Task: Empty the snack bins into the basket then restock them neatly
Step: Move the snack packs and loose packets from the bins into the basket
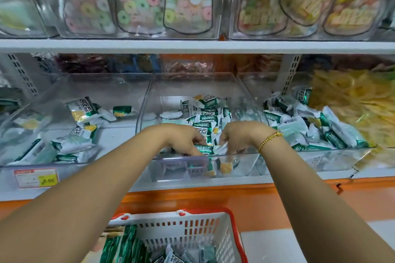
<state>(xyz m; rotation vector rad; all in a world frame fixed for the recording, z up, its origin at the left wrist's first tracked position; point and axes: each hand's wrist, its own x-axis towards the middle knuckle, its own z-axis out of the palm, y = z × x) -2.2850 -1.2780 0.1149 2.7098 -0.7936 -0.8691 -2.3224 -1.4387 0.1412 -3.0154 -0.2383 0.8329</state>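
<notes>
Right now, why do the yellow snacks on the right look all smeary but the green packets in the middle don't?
Head view: the yellow snacks sit near the frame's edge, smeared into streaks; head view: the green packets in the middle bin are sharper, their print visible; its clear front wall shows faint reflections; the price tag has small print too blurred to read.

You see green-and-white snack packets (208, 118) with yellow patches. Your basket (192, 233) is white, slotted, red-rimmed. Your bracelet (269, 138) is gold.
</notes>
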